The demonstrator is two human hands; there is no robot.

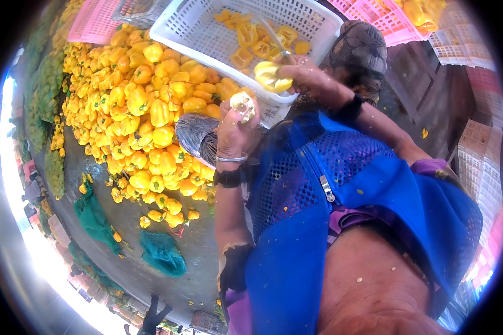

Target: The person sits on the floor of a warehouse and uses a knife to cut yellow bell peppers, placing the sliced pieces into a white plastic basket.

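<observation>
My left hand [237, 130] grips a pale, seedy bell pepper core [243, 105] between thumb and fingers, beside my left knee. In my right hand [308, 75] are a knife [273, 34], its blade pointing up and away, and a hollowed yellow bell pepper [272, 77]. Both are over the near rim of a white plastic crate [193, 31]. Inside that crate lie several cut yellow pepper pieces [247, 35], open and hollow. A large heap of whole yellow bell peppers [151, 109] spreads on the floor to the left of the crate and my left knee.
Pink crates stand at the upper left [92, 21] and upper right [377, 19], the right one near yellow peppers [419, 12]. Stacked white crates [478, 163] line the right. Green mesh bags [163, 253] and loose peppers lie on the wet floor. A person's legs [153, 314] show at the bottom.
</observation>
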